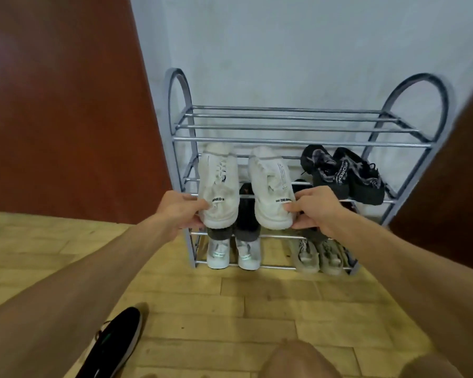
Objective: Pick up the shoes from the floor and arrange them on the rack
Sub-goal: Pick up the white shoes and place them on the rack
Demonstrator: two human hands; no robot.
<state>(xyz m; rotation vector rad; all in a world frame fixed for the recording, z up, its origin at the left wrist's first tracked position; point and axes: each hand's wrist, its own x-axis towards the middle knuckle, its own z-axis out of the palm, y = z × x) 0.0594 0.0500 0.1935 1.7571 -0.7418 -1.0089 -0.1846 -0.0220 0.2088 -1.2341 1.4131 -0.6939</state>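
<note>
I have one white sneaker in each hand, my left hand [181, 211] pinching the heel of the left white sneaker [218, 190] and my right hand [316, 210] pinching the heel of the right white sneaker [272, 190], toes pointing into the rack [306, 144] over its second shelf. They look light and soft-sided with firm soles, so I judge the heel counter the best hold. A black shoe [115, 347] lies on the floor [257, 309].

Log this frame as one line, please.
stage: placing | left hand: holds white shoe | right hand: holds other white shoe | target: rack second shelf
</note>
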